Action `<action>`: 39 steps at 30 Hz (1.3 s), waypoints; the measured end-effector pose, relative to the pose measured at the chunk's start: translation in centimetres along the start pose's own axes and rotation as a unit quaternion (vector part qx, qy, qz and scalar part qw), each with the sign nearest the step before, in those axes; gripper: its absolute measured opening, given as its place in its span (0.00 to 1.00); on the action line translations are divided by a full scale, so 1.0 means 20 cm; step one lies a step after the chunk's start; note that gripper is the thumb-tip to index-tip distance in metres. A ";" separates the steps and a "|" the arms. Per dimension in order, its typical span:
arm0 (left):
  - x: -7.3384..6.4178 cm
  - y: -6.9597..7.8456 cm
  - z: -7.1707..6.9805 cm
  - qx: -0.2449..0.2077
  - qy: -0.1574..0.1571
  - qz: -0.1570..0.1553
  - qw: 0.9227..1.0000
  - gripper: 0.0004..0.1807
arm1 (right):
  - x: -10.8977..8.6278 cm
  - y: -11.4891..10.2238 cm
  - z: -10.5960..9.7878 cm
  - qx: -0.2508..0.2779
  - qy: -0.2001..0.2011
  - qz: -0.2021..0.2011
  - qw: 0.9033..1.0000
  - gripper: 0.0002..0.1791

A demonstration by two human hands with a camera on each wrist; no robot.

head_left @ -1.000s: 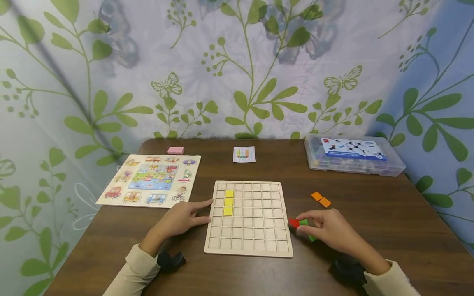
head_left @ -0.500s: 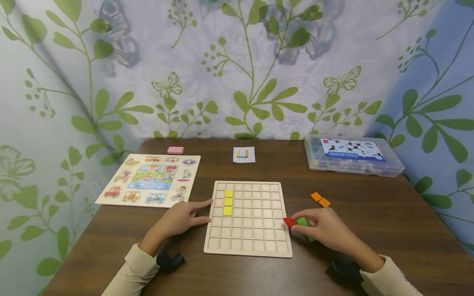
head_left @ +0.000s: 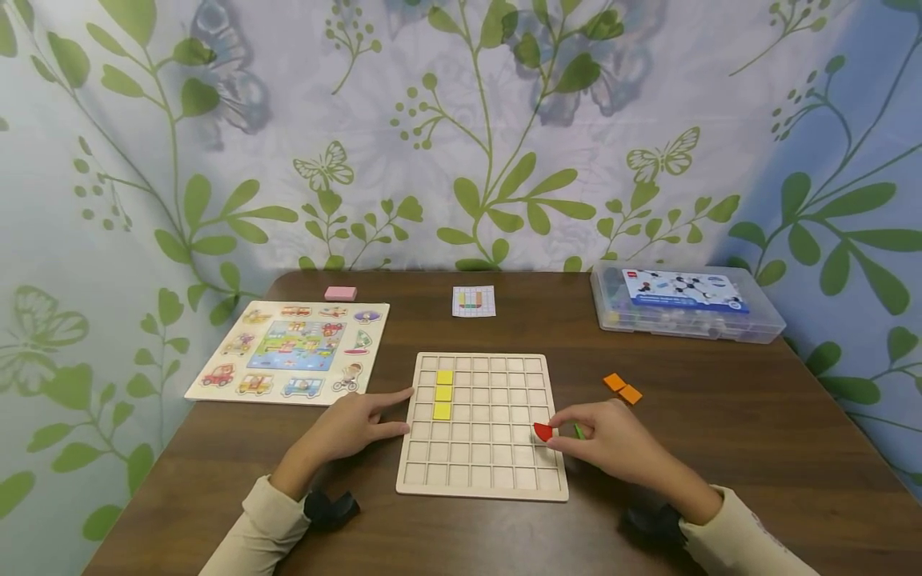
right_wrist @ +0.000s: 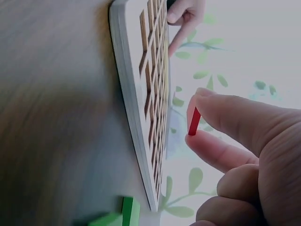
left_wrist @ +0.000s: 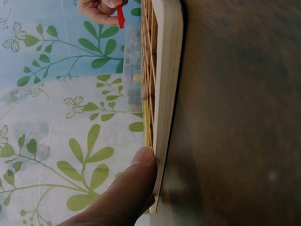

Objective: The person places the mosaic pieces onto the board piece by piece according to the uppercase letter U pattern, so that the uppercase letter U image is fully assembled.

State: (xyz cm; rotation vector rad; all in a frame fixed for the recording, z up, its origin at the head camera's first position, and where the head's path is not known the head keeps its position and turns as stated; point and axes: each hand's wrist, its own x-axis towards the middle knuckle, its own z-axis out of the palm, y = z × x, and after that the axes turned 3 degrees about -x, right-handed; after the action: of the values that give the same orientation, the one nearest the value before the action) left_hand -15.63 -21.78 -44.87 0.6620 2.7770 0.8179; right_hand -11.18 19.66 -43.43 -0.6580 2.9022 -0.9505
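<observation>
My right hand (head_left: 608, 440) pinches a small red tile (head_left: 543, 432) with a rounded side between thumb and forefinger. It is held up over the right edge of a wooden grid board (head_left: 483, 472); in the right wrist view the red tile (right_wrist: 194, 121) appears edge-on. My left hand (head_left: 353, 428) touches the board's left edge with forefinger and thumb stretched out. Three yellow square tiles (head_left: 443, 394) sit in a column in the board's second column of cells. Green tiles (right_wrist: 130, 212) lie on the table beside the board, mostly hidden by my right hand in the head view.
Two orange tiles (head_left: 623, 389) lie right of the board. Behind it is a paper card (head_left: 474, 302) with a coloured grid pattern. A picture puzzle board (head_left: 295, 346) and a pink block (head_left: 341, 294) are at left, a clear plastic case (head_left: 687, 302) at back right.
My right hand has moved left with the red tile, from beside the board to over its right edge, away from the green tiles. The left hand stays in place.
</observation>
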 end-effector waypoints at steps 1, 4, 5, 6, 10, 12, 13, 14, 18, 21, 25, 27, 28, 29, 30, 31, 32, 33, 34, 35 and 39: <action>0.00 0.00 0.00 0.000 -0.001 0.001 1.000 0.34 | 0.00 -0.01 0.01 0.000 -0.003 -0.001 1.000 0.14; 0.00 -0.01 0.00 -0.001 -0.003 0.005 1.000 0.34 | 0.02 -0.02 0.02 -0.004 -0.009 -0.008 1.000 0.12; 0.00 -0.01 0.00 0.000 -0.003 0.005 1.000 0.34 | 0.02 -0.03 0.03 -0.006 -0.010 -0.012 1.000 0.11; 0.00 -0.01 0.00 0.000 -0.002 0.006 1.000 0.34 | 0.03 -0.03 0.03 -0.008 -0.011 -0.015 1.000 0.11; 0.00 -0.01 0.00 0.003 0.003 0.007 1.000 0.34 | 0.05 -0.06 0.05 -0.016 -0.008 -0.032 0.999 0.10; 0.00 -0.01 0.00 0.003 0.003 0.007 1.000 0.34 | 0.06 -0.07 0.06 -0.020 -0.006 -0.038 0.999 0.10; 0.01 -0.01 0.00 0.003 0.003 0.007 1.000 0.34 | 0.07 -0.08 0.06 -0.021 -0.005 -0.039 0.999 0.10; 0.01 -0.01 0.00 0.004 0.002 0.006 1.000 0.34 | 0.07 -0.09 0.06 -0.023 -0.006 -0.039 0.999 0.10; 0.01 -0.01 0.00 0.003 -0.002 0.005 1.000 0.34 | 0.08 -0.11 0.08 -0.023 -0.006 -0.044 0.999 0.11; 0.01 -0.01 0.00 0.005 -0.001 0.004 1.000 0.34 | 0.10 -0.13 0.10 -0.021 -0.009 -0.047 0.999 0.10; 0.01 -0.02 0.01 0.005 0.000 0.002 1.000 0.35 | 0.11 -0.16 0.12 -0.024 -0.016 -0.051 0.998 0.10; 0.01 -0.02 0.01 0.002 -0.002 0.002 1.000 0.35 | 0.12 -0.17 0.14 -0.028 -0.019 -0.051 0.998 0.10; 0.01 -0.02 0.01 0.001 -0.003 0.002 1.000 0.35 | 0.12 -0.17 0.14 -0.031 -0.021 -0.050 0.998 0.09; 0.01 -0.02 0.01 0.001 -0.004 0.002 1.000 0.35 | 0.12 -0.17 0.15 -0.033 -0.024 -0.048 0.998 0.09; 0.00 -0.02 0.01 0.001 -0.004 0.002 1.000 0.35 | 0.12 -0.18 0.16 -0.036 -0.027 -0.047 0.998 0.09; 0.00 -0.02 0.01 0.000 -0.005 0.002 1.000 0.35 | 0.12 -0.18 0.16 -0.039 -0.028 -0.046 0.998 0.09; 0.00 -0.02 0.00 0.000 -0.006 0.001 1.000 0.35 | 0.12 -0.18 0.17 -0.040 -0.028 -0.048 0.998 0.09; 0.00 -0.02 0.00 0.000 -0.006 0.002 1.000 0.35 | 0.12 -0.18 0.17 -0.039 -0.029 -0.050 0.998 0.09; 0.00 -0.01 0.00 0.000 -0.005 0.003 1.000 0.35 | 0.13 -0.19 0.17 -0.040 -0.029 -0.052 0.997 0.10; 0.00 -0.01 0.00 0.000 -0.005 0.003 1.000 0.35 | 0.13 -0.19 0.18 -0.040 -0.028 -0.057 0.997 0.10; 0.00 -0.02 0.01 0.000 0.001 0.004 1.000 0.34 | 0.15 -0.22 0.19 -0.042 -0.023 -0.075 0.996 0.11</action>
State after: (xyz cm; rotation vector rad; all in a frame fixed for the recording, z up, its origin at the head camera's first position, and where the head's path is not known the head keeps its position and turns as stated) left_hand -15.73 -21.94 -45.15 0.6723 2.7769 0.8210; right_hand -11.66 13.11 -43.61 -0.9014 2.8990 -0.8174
